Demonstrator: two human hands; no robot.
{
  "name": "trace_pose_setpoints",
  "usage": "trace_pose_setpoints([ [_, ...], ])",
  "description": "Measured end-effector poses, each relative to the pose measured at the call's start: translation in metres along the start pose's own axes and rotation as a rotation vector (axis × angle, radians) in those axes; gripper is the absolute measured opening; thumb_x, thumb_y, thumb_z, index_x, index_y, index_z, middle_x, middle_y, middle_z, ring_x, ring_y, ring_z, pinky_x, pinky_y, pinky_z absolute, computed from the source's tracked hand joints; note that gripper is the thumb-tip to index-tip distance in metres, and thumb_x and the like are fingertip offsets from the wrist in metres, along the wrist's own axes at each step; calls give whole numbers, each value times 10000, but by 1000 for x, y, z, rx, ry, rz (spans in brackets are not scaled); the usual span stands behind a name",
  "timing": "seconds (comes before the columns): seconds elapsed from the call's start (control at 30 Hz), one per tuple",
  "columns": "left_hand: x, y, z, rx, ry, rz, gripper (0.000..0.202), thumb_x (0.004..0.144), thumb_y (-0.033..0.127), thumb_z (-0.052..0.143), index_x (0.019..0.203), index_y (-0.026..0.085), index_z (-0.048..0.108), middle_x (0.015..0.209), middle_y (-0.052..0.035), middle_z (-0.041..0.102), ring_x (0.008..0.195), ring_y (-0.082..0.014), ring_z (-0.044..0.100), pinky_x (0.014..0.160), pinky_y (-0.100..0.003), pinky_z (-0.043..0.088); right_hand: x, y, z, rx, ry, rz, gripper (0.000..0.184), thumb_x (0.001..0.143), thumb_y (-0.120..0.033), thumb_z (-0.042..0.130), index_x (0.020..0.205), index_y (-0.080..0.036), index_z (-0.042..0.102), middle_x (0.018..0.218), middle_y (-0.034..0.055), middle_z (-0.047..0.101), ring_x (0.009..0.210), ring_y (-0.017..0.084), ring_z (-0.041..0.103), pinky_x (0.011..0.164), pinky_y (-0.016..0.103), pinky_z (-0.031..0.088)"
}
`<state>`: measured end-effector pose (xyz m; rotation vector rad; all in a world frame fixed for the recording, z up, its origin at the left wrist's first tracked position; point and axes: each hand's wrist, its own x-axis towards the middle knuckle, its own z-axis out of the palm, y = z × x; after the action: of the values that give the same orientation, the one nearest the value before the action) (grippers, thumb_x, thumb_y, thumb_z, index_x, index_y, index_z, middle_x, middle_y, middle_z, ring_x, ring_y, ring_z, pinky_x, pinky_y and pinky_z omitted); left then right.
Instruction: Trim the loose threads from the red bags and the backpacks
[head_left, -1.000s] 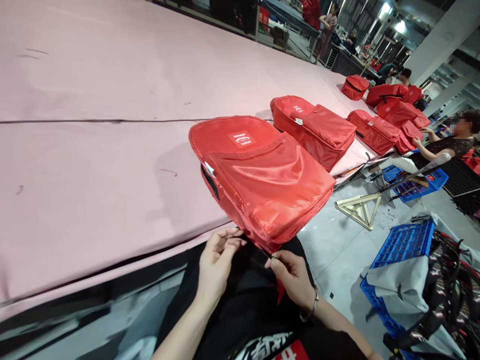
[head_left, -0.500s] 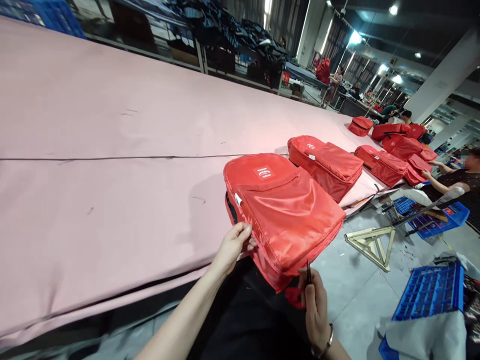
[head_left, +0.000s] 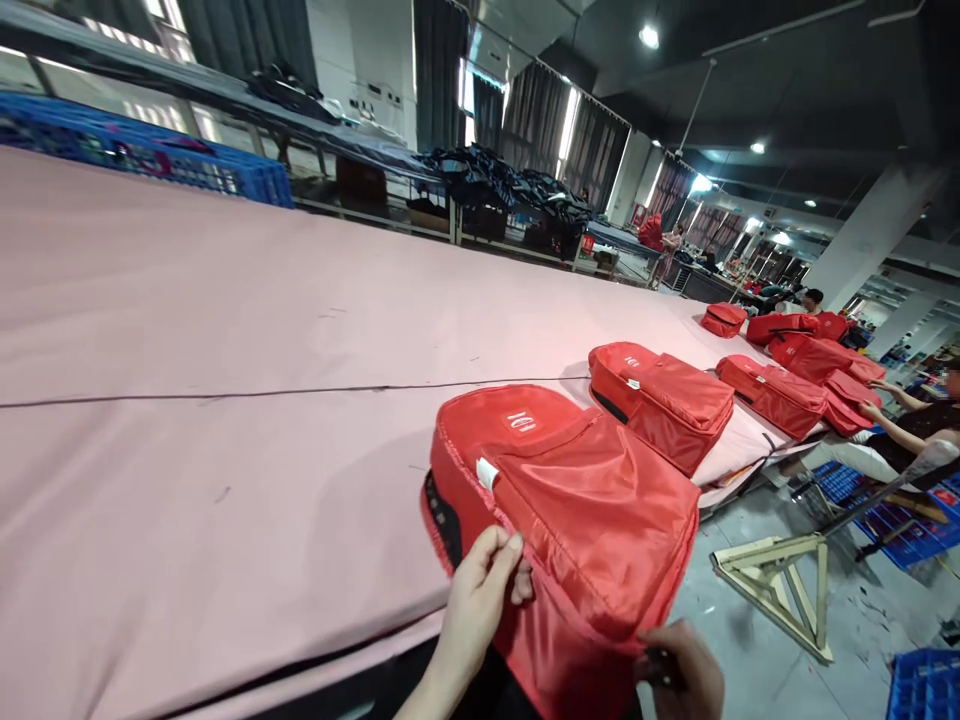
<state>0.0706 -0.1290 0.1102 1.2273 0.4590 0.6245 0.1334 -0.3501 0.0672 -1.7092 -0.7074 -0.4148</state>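
A red backpack (head_left: 577, 500) lies at the near edge of the pink-covered table, its front pocket facing up and its lower end hanging toward me. It has a pale printed logo, a small white side label (head_left: 487, 473) and a black mesh patch (head_left: 441, 515) on the side. My left hand (head_left: 491, 590) pinches the seam along the backpack's near side. At the lower corner, my right hand (head_left: 681, 668) is closed around small dark thread snips (head_left: 661, 662), with fingertips against the red fabric. Blur and the fingers hide most of the snips.
More red backpacks (head_left: 660, 400) lie along the table (head_left: 247, 310) to the right, where another person's hands (head_left: 885, 400) touch one. A cream triangular stand (head_left: 776, 590) and a blue crate (head_left: 926, 685) are on the floor. Another blue crate (head_left: 255, 178) stands beyond the table's far side.
The camera view has tilted up and shifted left. The backpack's lower end is drawn closer to me, and my left hand still pinches its side seam. My right hand has moved up against the lower corner.
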Motion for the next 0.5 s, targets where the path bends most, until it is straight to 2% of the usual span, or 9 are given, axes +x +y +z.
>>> trace_pose_setpoints([
  [0.13,-12,52,9,136,-142,190,330,841,492,492,731,189,562,632,-27,602,551,-149,576,550,-260,501,41,-24,-19,119,57,131,271,753,-428,640,620,-193,610,499,-12,471,409,99,411,397,219,336],
  [0.23,-19,75,7,415,-189,429,254,861,412,481,927,239,656,931,-59,680,839,-195,654,766,-276,545,76,-33,-24,161,90,252,343,702,-484,679,605,-173,571,506,-14,474,451,102,426,424,212,361],
  [0.3,-21,76,3,596,-178,602,276,869,352,472,1083,300,638,1091,-29,666,991,-193,631,872,-266,518,101,-30,-21,166,124,292,366,678,-500,693,627,-159,569,556,0,519,517,113,461,483,218,402],
  [0.37,-22,68,-2,719,-160,737,334,867,308,473,1177,339,591,1177,1,636,1058,-184,608,917,-265,497,126,-18,-16,196,160,327,399,658,-522,694,629,-148,559,579,2,533,545,111,461,523,226,417],
  [0.43,-20,57,-9,789,-129,812,367,863,290,474,1214,346,565,1191,11,629,1067,-184,606,923,-278,498,150,0,-13,252,230,370,440,598,-548,716,621,-142,549,580,-6,532,549,104,452,530,227,416],
  [0.5,-17,47,-15,819,-105,826,375,858,296,479,1221,343,559,1187,13,631,1065,-186,608,924,-290,499,169,22,-13,320,307,436,489,516,-572,743,643,-136,560,592,-4,550,556,107,464,525,232,421],
])
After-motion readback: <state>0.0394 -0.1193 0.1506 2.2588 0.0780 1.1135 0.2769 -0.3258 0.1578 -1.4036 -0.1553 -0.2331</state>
